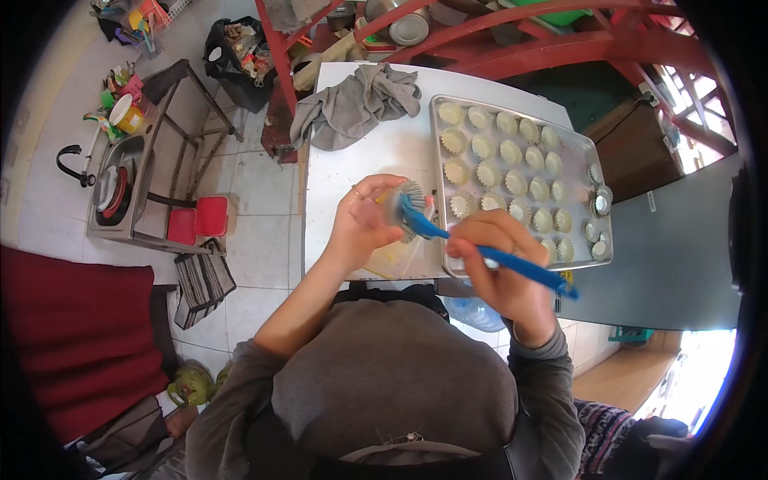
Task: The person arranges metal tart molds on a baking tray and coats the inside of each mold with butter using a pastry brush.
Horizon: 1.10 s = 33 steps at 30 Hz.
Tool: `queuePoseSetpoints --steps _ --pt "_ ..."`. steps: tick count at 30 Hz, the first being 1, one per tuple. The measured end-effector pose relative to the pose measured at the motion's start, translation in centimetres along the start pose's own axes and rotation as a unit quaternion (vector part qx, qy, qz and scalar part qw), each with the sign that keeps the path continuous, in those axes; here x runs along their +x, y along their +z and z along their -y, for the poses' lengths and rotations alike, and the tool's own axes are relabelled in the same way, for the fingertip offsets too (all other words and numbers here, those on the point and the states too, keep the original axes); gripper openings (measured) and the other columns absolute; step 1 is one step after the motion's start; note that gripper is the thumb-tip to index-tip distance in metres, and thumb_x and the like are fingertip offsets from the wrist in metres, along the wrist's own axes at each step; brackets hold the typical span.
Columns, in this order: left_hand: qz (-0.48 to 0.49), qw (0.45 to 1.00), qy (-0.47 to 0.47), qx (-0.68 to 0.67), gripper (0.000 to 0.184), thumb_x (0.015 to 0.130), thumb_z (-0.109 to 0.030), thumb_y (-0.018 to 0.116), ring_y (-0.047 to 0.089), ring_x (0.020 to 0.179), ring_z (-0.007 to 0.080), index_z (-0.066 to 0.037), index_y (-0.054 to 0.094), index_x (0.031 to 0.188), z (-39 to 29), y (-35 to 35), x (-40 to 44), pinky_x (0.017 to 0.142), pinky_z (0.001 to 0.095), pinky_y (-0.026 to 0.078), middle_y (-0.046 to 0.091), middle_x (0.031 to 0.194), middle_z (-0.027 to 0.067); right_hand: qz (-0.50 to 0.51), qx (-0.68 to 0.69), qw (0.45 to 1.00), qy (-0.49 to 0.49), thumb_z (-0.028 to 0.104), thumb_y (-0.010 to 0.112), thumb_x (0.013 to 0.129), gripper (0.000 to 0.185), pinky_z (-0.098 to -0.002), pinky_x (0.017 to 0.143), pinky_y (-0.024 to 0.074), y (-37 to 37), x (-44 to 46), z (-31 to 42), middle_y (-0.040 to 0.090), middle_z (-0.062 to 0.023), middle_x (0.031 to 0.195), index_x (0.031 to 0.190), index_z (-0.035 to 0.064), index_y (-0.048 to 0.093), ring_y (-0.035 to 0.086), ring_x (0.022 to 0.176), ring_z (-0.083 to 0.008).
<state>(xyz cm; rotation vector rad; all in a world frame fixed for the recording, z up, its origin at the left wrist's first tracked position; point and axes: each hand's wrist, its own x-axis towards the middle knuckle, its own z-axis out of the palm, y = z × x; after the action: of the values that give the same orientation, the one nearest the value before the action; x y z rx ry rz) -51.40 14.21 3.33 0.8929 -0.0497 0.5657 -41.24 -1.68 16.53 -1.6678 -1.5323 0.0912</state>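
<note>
My left hand [366,222] grips a small fluted metal tart mould [414,194], tilted on its side above the white table [336,172]. In my right hand [506,268] is a blue pastry brush [528,274], held by its handle, its head at the inside of the mould. Under my left hand lies a yellowish, partly see-through container or sheet [390,260], mostly covered by the hand. To the right, a metal baking tray [578,152] holds rows of fluted moulds [516,182], most pale yellowish inside. A few at its right edge, including a stacked mould [602,200], look barer and shinier.
A crumpled grey cloth [356,108] lies at the table's far left. Red wooden bars [520,40] rise behind. Further left are a sink [120,188] and a black rubbish bag [240,60]; a grey surface [656,240] adjoins on the right.
</note>
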Motion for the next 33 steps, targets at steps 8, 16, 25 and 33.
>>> queuePoseSetpoints --steps 8,16,25,33 --pt "0.009 0.999 0.014 -0.028 0.068 0.069 -0.023 0.079 0.053 0.114 0.0310 -0.002 0.043 0.123 0.0 -2.2 -0.1 0.102 0.0471 0.038 0.052 0.121 0.0123 0.040 0.059 0.994 -0.083 -0.002 0.061 0.082 0.006 -0.0257 0.062 0.0506 0.0 0.3 -1.0 0.062 -0.0106 0.083 0.089 -0.0023 0.060 0.063 0.072 -0.0175" --pt "-0.109 0.989 0.064 0.073 0.089 0.068 -0.039 0.079 0.054 0.112 0.0306 0.003 0.035 0.132 -4.8 -5.1 -1.9 0.101 0.0459 0.040 0.053 0.120 0.0175 -0.005 0.220 0.960 0.174 0.001 0.056 0.087 0.005 -0.0263 0.058 0.0514 6.4 -2.3 -6.6 0.062 -0.0096 0.080 0.087 -0.0028 0.059 0.064 0.066 -0.0150" --pt "-0.125 0.989 0.020 0.070 0.083 0.067 -0.032 0.080 0.056 0.109 0.0273 0.003 0.038 0.130 -4.1 -7.0 -4.7 0.101 0.0423 0.041 0.054 0.119 0.0161 0.027 0.064 0.984 0.164 0.006 0.055 0.089 0.011 -0.0269 0.058 0.0534 15.3 -3.6 -10.8 0.065 -0.0108 0.073 0.086 -0.0043 0.060 0.068 0.067 -0.0188" --pt "-0.144 0.981 -0.122 -0.043 0.081 0.069 -0.033 0.078 0.055 0.110 0.0257 0.001 0.038 0.130 -0.2 -7.5 -10.3 0.097 0.0474 0.044 0.054 0.118 0.0141 0.068 0.069 0.989 0.114 0.004 0.055 0.088 0.010 -0.0272 0.060 0.0541 15.2 -4.4 -11.2 0.063 -0.0123 0.077 0.087 -0.0055 0.060 0.068 0.068 -0.0188"
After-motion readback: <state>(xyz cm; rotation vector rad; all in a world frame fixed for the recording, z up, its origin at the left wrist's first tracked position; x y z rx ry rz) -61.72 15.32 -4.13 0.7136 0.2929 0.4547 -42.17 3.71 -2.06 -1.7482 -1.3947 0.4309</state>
